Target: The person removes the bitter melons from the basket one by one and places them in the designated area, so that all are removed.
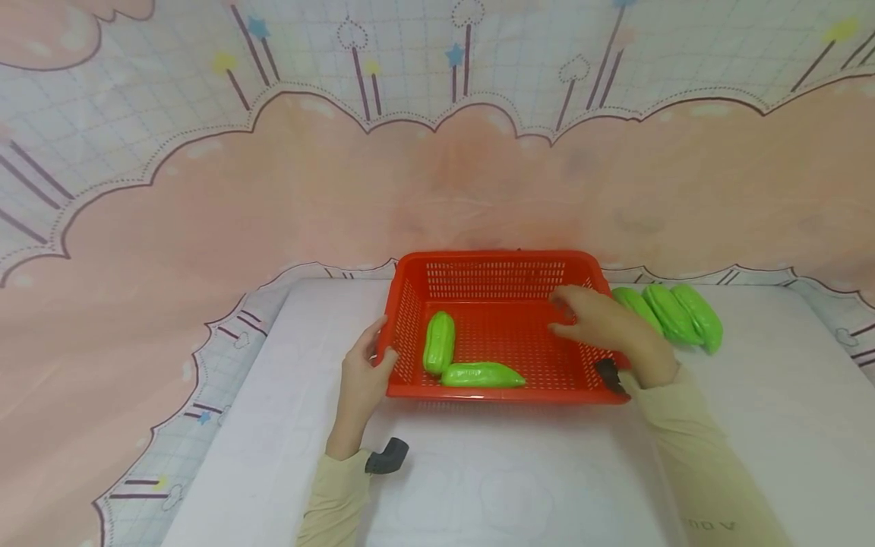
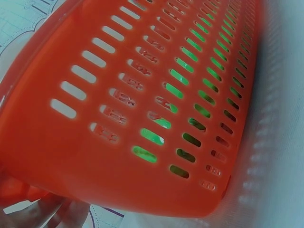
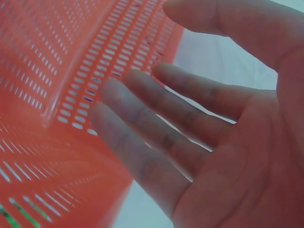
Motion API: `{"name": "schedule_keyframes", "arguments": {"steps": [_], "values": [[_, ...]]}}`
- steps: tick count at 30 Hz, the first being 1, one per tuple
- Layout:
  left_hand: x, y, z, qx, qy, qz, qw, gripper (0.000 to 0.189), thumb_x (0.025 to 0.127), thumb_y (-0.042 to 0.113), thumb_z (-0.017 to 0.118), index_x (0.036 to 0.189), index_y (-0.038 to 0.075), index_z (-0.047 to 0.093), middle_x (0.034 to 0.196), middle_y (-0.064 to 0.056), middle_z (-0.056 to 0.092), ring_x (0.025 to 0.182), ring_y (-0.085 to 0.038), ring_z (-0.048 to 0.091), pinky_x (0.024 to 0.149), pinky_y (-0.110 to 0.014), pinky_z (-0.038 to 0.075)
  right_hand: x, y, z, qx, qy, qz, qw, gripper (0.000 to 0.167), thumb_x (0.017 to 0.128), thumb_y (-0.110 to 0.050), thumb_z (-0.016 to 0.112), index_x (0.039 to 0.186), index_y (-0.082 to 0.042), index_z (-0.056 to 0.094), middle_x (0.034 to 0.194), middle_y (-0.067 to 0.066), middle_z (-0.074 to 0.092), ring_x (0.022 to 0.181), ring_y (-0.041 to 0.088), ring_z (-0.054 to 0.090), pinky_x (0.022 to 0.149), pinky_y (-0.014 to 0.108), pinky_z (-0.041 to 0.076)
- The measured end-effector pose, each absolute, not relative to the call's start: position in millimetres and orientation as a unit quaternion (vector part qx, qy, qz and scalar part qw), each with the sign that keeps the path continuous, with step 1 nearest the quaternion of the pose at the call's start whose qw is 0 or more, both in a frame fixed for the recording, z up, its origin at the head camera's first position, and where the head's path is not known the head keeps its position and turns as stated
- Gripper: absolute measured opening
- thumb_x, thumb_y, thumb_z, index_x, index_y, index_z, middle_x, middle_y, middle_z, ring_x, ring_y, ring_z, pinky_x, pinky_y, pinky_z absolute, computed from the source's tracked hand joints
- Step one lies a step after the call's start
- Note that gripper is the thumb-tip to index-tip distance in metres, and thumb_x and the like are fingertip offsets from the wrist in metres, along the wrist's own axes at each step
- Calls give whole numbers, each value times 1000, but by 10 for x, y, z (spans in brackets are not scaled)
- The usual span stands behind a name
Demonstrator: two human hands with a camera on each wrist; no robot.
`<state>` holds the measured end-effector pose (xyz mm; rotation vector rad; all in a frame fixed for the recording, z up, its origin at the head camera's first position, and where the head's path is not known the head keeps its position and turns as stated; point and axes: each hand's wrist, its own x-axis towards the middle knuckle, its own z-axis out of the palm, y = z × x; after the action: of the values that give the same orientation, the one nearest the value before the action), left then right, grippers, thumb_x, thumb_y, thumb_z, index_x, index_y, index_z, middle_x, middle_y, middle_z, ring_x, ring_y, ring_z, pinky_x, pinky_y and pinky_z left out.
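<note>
In head view, the left hand (image 1: 362,380) grips the red plastic basket (image 1: 506,394) with two long green vegetables (image 1: 440,343) inside. Left wrist view shows fingers (image 2: 71,216) at the rim (image 2: 38,50); right wrist view, the right hand (image 3: 228,156), fingers apart.

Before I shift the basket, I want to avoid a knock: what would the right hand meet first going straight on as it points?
Likely the red basket: the right hand points across its inside, though depth leaves the exact spot unclear.
</note>
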<state>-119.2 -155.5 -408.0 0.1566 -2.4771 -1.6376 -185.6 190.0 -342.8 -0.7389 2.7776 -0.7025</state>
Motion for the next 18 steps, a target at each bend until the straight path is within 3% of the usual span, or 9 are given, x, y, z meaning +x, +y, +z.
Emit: {"name": "schedule_keyframes", "arguments": {"steps": [18], "values": [[-1199,-1559,-4073,49,-826,-556,79,54,93,4,54,147,13,48,146,-13,52,122,-32,59,96,-47,55,-2023,1738,-3589,-294,915,-240,138,41,91,-20,69,120,7,59,116,21,65,103,34,62,92,50,52]]}}
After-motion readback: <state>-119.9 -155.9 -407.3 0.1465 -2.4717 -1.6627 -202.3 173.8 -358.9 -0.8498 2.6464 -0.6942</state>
